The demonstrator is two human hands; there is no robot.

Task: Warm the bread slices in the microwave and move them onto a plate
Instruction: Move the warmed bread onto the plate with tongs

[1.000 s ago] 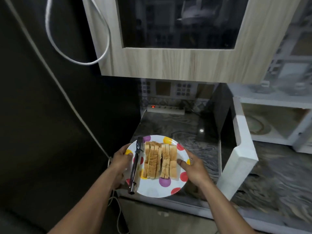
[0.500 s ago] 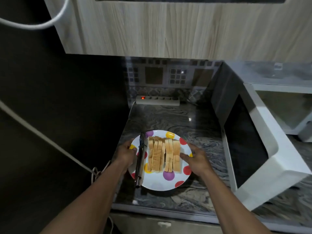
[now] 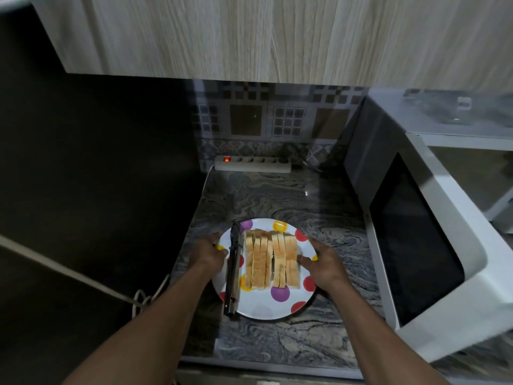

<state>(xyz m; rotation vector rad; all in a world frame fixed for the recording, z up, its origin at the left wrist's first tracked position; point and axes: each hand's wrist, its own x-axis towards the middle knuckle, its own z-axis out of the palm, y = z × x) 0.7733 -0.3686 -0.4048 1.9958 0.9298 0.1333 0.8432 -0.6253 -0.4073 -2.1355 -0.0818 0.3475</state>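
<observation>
A white plate (image 3: 266, 308) with coloured dots sits on the marbled counter. Several bread slices (image 3: 270, 262) stand on edge in a row across its middle. Metal tongs (image 3: 232, 269) lie along the plate's left side. My left hand (image 3: 206, 252) grips the plate's left rim, its thumb by the tongs. My right hand (image 3: 322, 259) holds the right rim, thumb near the bread. The white microwave (image 3: 444, 151) stands at the right with its door (image 3: 424, 245) swung open toward me.
A power strip (image 3: 252, 163) with a lit red switch lies at the back of the counter (image 3: 277, 198). A wooden wall cabinet (image 3: 249, 37) hangs overhead. A dark wall and a white cable (image 3: 69, 273) are to the left.
The plate has come down and forward onto the counter, held in both hands. My view has tilted downward and moved closer.
</observation>
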